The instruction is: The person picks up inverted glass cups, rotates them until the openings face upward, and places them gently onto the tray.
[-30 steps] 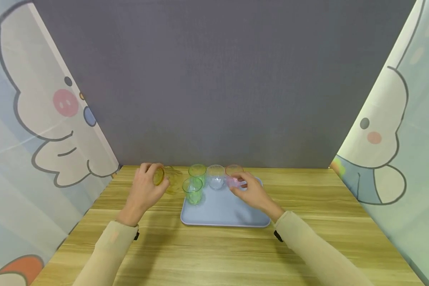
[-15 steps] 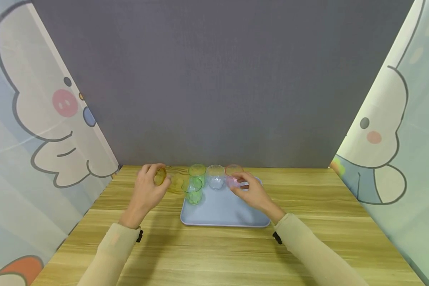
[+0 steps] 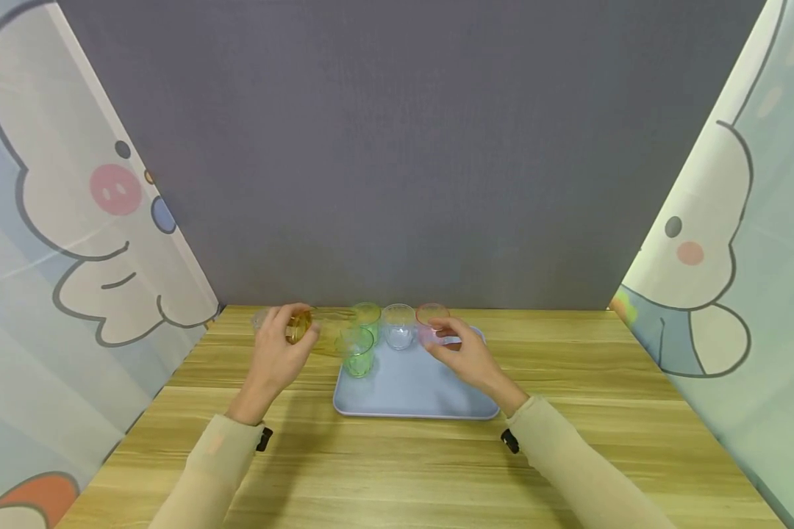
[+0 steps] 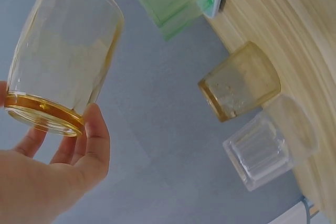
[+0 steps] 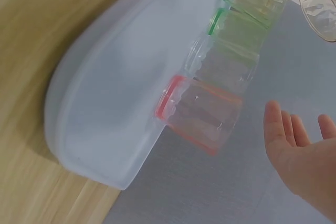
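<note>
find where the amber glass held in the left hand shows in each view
Head: amber glass, left of centre, below middle.
Left wrist: amber glass, upper left, base in fingers.
Right wrist: amber glass, upper right, cut by the edge.
Shared landmark: green glassware, right of it in head and left wrist, left of it in right wrist.

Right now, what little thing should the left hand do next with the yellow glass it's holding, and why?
I'd say the left hand should turn the yellow glass upright: it grips the glass at its base, tipped sideways, while the pink glass and the others on the tray stand mouth up.
</note>
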Demonstrator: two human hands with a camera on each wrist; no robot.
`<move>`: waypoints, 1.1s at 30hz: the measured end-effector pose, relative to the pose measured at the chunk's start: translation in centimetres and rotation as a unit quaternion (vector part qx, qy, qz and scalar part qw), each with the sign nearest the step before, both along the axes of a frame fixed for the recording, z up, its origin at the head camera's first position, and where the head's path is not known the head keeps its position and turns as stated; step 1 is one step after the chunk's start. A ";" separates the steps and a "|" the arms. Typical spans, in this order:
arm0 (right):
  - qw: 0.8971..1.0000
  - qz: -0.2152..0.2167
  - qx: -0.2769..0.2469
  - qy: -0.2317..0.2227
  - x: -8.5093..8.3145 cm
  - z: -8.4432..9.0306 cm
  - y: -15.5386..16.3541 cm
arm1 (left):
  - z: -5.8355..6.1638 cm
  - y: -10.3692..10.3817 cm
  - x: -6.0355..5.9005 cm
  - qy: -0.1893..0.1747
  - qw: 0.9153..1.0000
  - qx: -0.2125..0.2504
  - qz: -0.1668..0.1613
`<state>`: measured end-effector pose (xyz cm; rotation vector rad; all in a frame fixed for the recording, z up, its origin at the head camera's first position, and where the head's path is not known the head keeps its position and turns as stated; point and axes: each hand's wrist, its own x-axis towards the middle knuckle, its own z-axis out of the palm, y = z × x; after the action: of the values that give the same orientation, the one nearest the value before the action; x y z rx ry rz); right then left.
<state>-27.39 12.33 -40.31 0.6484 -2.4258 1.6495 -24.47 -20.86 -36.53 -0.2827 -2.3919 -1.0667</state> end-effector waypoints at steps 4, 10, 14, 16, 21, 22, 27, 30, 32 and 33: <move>1.000 -0.001 -0.002 -0.004 0.0 0.1 0.0 | -0.1 0.2 0.0 -0.014 1.000 0.020 -0.003; 1.000 0.002 -0.016 -0.003 0.1 0.2 0.1 | -0.1 0.7 0.0 -0.041 0.998 0.053 -0.011; 1.000 0.006 -0.020 -0.012 0.2 0.2 0.1 | -0.2 1.0 0.0 -0.055 0.996 0.067 -0.023; 0.999 0.010 -0.025 -0.019 0.3 0.2 0.0 | -0.4 1.2 0.0 -0.065 0.994 0.077 -0.030; 0.999 0.017 -0.036 -0.022 0.3 0.2 -0.1 | -0.8 1.5 0.1 -0.084 0.990 0.100 -0.043; 0.999 0.017 -0.037 -0.024 0.4 0.3 -0.2 | -0.9 1.5 0.2 -0.086 0.990 0.105 -0.045; 0.998 0.029 -0.047 -0.033 0.7 0.6 -0.3 | -1.3 1.9 0.4 -0.097 0.986 0.124 -0.053; 0.997 0.040 -0.054 -0.038 0.8 0.6 -0.3 | -1.4 2.2 0.6 -0.102 0.985 0.132 -0.053; 0.996 0.047 -0.057 -0.040 0.9 0.6 -0.3 | -1.5 2.4 0.7 -0.105 0.984 0.133 -0.054; 0.996 0.050 -0.059 -0.040 1.0 0.6 -0.4 | -1.5 2.5 0.8 -0.106 0.984 0.136 -0.054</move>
<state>-26.41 11.97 -39.72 0.7086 -2.3634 1.8752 -23.67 -18.39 -38.01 -0.2145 -2.3952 -1.5233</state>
